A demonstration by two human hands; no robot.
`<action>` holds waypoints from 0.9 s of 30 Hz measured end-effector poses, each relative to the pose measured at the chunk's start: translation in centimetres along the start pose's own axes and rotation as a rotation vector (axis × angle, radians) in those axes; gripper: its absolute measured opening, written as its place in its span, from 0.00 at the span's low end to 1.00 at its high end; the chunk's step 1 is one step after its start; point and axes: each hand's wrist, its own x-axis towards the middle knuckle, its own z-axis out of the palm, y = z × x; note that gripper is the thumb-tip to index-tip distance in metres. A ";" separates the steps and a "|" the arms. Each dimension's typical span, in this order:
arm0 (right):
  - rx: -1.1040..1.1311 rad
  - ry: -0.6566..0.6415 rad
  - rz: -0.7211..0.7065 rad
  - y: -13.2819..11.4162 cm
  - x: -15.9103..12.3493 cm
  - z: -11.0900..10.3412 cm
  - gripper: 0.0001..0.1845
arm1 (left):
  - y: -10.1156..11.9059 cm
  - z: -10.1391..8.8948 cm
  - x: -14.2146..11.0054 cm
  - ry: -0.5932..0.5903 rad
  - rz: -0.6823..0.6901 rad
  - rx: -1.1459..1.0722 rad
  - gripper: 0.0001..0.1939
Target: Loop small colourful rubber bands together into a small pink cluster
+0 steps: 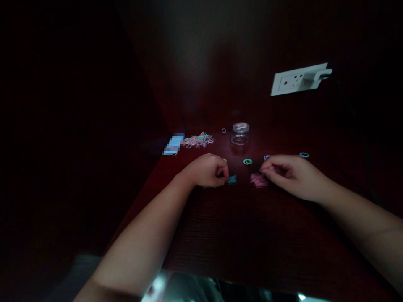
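Note:
My left hand is closed in a pinch, its fingertips at the left edge of a small bundle of teal elastic bands. Whatever it may hold is hidden. Just above a pile of pink elastic bands, my right hand also pinches thumb and finger together. A hint of pink shows at those fingertips, too small to name. Green bands lie between and beyond the hands. Purple bands are partly covered by my right hand, and a yellowish band peeks out behind my left.
A mixed heap of pastel bands lies at the back left, beside a phone. A clear lidded jar stands farther back, near a single pale band. One blue band rests at right. A wall socket holds a plug.

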 end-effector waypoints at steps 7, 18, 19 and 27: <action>-0.010 -0.015 -0.005 0.2 0.0 0.0 0.13 | 0.1 0.1 0.0 0.004 0.014 -0.016 0.03; 0.004 -0.004 -0.009 -0.3 0.0 0.0 0.13 | 0.2 0.3 0.0 0.012 0.007 -0.007 0.02; 0.004 -0.004 -0.007 -0.3 0.0 0.0 0.13 | 0.2 0.4 0.0 0.009 0.006 -0.007 0.03; 0.020 -0.013 0.000 -0.2 0.0 0.2 0.12 | 0.1 0.8 0.0 0.000 -0.010 -0.027 0.04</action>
